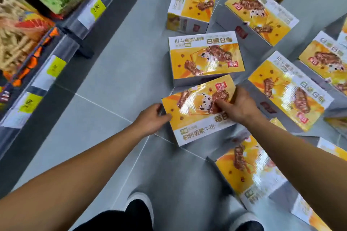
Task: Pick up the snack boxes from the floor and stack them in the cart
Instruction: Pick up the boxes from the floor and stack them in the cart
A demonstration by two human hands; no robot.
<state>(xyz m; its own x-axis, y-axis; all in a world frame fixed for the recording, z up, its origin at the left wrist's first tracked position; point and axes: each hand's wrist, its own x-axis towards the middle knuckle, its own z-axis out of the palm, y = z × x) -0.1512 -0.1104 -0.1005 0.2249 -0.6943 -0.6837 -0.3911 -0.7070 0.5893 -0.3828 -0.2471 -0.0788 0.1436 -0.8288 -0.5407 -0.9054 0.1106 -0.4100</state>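
Several yellow-and-white snack boxes lie scattered on the grey tiled floor. The nearest snack box (195,112) sits flat in the middle of the view. My left hand (152,120) grips its left edge, thumb on top. My right hand (238,106) rests on its right top corner, fingers curled over the edge. Another box (205,58) lies just beyond it, touching its far side. More boxes lie to the right (287,90) and near my right forearm (249,172). No cart is in view.
Store shelves (62,43) with price tags and packaged goods run along the left side. My shoes (140,210) stand at the bottom centre on bare floor tiles (112,84). Boxes crowd the right half of the floor.
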